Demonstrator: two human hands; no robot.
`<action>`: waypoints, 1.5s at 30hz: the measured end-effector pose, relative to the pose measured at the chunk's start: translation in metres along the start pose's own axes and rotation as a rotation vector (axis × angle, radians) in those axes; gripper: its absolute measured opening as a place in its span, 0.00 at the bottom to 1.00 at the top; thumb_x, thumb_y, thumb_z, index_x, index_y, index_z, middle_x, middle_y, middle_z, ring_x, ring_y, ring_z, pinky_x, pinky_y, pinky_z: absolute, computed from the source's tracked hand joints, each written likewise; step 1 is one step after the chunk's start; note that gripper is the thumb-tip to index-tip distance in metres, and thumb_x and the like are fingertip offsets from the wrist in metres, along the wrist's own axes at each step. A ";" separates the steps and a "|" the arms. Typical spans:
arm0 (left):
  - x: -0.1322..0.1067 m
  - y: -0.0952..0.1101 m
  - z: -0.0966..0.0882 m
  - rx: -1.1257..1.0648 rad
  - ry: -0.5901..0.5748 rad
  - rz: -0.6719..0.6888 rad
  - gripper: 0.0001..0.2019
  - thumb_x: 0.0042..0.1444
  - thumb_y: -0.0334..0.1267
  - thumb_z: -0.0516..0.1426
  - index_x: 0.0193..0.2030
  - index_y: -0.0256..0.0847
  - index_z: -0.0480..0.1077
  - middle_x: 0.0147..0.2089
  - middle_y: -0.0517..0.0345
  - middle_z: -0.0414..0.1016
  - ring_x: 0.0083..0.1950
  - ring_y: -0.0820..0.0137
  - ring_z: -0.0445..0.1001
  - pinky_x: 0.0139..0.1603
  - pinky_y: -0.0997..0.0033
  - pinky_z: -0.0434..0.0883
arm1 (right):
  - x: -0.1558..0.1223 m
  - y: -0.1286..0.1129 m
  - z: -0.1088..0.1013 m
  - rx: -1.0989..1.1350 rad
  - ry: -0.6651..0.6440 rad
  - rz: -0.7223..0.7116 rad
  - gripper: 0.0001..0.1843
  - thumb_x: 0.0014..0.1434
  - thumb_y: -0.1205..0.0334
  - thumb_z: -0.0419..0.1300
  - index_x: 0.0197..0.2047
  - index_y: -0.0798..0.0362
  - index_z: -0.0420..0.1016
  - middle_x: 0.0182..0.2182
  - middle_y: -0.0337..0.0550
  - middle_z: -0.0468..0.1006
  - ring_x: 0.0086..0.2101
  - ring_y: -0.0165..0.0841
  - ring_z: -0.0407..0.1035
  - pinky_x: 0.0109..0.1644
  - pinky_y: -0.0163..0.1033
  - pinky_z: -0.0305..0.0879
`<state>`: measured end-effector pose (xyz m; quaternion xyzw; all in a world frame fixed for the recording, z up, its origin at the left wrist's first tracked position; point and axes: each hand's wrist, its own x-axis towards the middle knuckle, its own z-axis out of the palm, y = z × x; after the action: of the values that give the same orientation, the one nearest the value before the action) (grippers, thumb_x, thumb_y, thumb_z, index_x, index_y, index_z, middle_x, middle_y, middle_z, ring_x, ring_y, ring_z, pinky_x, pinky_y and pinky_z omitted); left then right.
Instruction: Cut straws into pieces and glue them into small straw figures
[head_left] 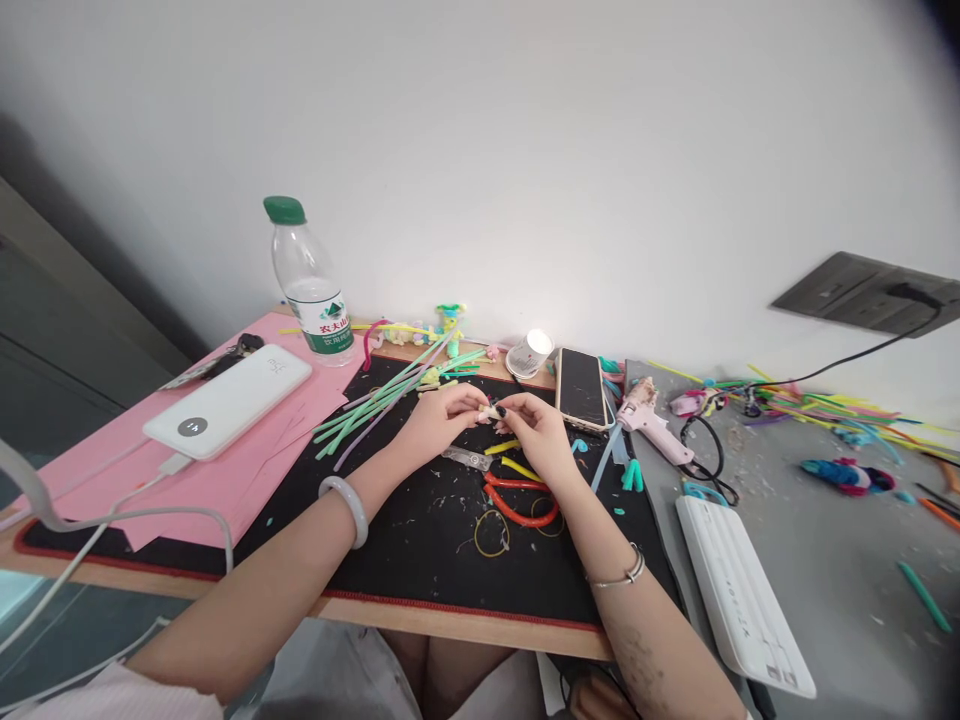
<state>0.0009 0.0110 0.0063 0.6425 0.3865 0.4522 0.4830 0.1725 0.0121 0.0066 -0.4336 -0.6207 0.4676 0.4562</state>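
Both my hands meet above the black desk mat (420,560), pinching a small pale craft piece (489,412) between the fingertips. My left hand (444,415) grips it from the left, fingers closed. From the right my right hand (538,432) pinches its other side, next to a dark spot I cannot make out. The fingers partly cover the piece. Just below lie a clear plastic strip (466,458), yellow pipe cleaners (523,470) and a bent orange-red pipe cleaner (517,513). Green pipe cleaners (390,400) lie left of my left hand.
A water bottle (319,290) and white power bank (229,402) stand on pink paper (247,490) at left. At the back are a paper cup (530,353) and a phone (582,388). A glue gun (656,425) and another power bank (742,595) lie right, with cords.
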 end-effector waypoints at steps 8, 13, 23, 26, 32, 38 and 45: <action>0.001 0.004 0.000 -0.009 0.054 -0.045 0.10 0.46 0.38 0.60 0.34 0.36 0.70 0.35 0.53 0.76 0.38 0.67 0.75 0.45 0.65 0.72 | -0.001 0.001 0.000 0.039 0.027 -0.013 0.07 0.49 0.63 0.61 0.34 0.54 0.72 0.31 0.42 0.76 0.33 0.32 0.72 0.41 0.37 0.68; 0.001 0.002 -0.002 -0.031 0.092 -0.046 0.10 0.45 0.37 0.61 0.35 0.35 0.72 0.37 0.52 0.76 0.40 0.66 0.75 0.47 0.64 0.71 | -0.001 0.000 -0.001 0.089 0.010 0.005 0.10 0.47 0.65 0.62 0.36 0.53 0.73 0.36 0.43 0.78 0.39 0.35 0.73 0.46 0.39 0.67; 0.000 0.002 -0.001 -0.088 0.008 -0.100 0.13 0.49 0.40 0.58 0.40 0.35 0.70 0.39 0.50 0.76 0.37 0.67 0.76 0.41 0.65 0.73 | -0.003 -0.002 -0.002 0.018 0.014 -0.008 0.07 0.49 0.64 0.60 0.34 0.54 0.74 0.32 0.43 0.78 0.35 0.35 0.74 0.41 0.38 0.69; 0.001 0.002 -0.001 -0.068 0.001 -0.069 0.11 0.49 0.39 0.59 0.38 0.36 0.69 0.37 0.52 0.75 0.37 0.68 0.75 0.42 0.65 0.72 | -0.003 -0.002 -0.002 0.023 0.003 -0.031 0.07 0.49 0.65 0.60 0.35 0.53 0.73 0.33 0.42 0.78 0.35 0.34 0.73 0.41 0.38 0.69; 0.001 0.001 -0.003 -0.028 0.012 -0.015 0.10 0.48 0.37 0.59 0.37 0.36 0.70 0.36 0.53 0.76 0.38 0.68 0.75 0.43 0.66 0.71 | -0.002 -0.001 -0.001 0.044 -0.016 -0.034 0.10 0.49 0.63 0.61 0.37 0.53 0.73 0.33 0.42 0.78 0.35 0.33 0.73 0.43 0.39 0.69; -0.001 0.005 -0.002 0.040 0.047 0.018 0.08 0.49 0.37 0.58 0.35 0.37 0.72 0.34 0.55 0.76 0.36 0.69 0.75 0.41 0.67 0.72 | -0.002 -0.002 -0.001 0.058 -0.032 -0.022 0.10 0.51 0.59 0.60 0.37 0.53 0.73 0.32 0.43 0.78 0.34 0.33 0.73 0.42 0.40 0.70; -0.001 0.006 -0.001 0.101 0.061 0.016 0.08 0.49 0.40 0.58 0.32 0.38 0.74 0.33 0.56 0.77 0.35 0.68 0.75 0.40 0.67 0.72 | -0.002 -0.004 -0.001 0.039 -0.030 -0.011 0.09 0.51 0.58 0.60 0.34 0.54 0.74 0.29 0.43 0.78 0.31 0.34 0.72 0.40 0.42 0.71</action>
<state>0.0000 0.0085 0.0124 0.6553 0.4181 0.4553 0.4342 0.1739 0.0098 0.0103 -0.4143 -0.6206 0.4835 0.4577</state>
